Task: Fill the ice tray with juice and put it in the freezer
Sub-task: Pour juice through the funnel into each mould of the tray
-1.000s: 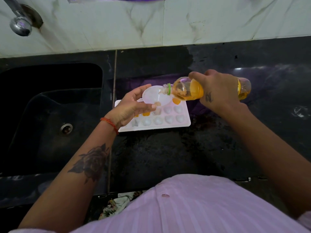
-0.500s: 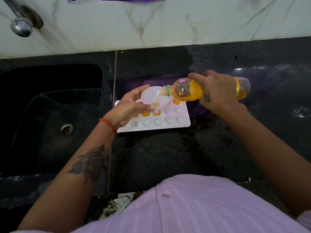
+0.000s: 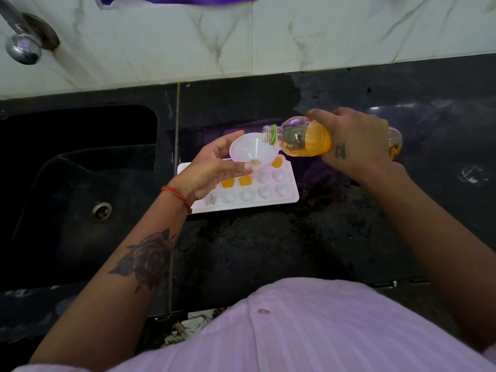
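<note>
A white ice tray (image 3: 291,196) lies on the black counter, with orange juice in a few of its far cells and the near cells pale. My left hand (image 3: 212,170) holds a white funnel (image 3: 251,151) over the tray's far row. My right hand (image 3: 354,140) grips a clear juice bottle (image 3: 300,138) lying almost level, its open neck over the funnel's rim. Orange juice fills the bottle's lower side. A little juice sits in the funnel's bottom. My left hand hides part of the tray.
A black sink (image 3: 77,189) with a drain lies left of the tray, a metal tap (image 3: 22,47) above it. A white marble wall (image 3: 268,36) backs the counter (image 3: 268,251). The counter's front edge runs just before my pink shirt.
The bottle has tipped back toward level and its neck has lifted a little above the funnel. The juice in the funnel has drained down. My left hand has stayed in place.
</note>
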Demonstrator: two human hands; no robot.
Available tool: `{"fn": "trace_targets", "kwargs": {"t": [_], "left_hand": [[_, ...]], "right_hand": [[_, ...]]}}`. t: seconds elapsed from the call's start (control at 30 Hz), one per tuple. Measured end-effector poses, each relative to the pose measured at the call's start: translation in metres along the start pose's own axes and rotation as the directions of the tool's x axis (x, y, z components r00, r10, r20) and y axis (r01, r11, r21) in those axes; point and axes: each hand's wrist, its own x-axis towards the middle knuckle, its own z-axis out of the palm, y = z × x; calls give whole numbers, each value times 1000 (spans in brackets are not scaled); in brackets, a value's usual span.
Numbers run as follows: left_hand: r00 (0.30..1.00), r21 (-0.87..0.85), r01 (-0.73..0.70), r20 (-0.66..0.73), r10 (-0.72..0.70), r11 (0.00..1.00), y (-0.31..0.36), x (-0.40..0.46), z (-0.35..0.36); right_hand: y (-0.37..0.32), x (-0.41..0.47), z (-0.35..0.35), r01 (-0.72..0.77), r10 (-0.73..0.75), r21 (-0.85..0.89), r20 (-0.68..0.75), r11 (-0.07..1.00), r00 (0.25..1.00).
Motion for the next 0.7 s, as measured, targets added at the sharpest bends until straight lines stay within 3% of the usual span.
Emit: {"fn": "trace_targets", "kwargs": {"t": [0.7], "left_hand": [[999, 61, 33, -15, -32, 998, -8, 13, 10]], "right_hand": [[8, -4, 6, -9, 11, -89, 25, 996, 1000]]}}
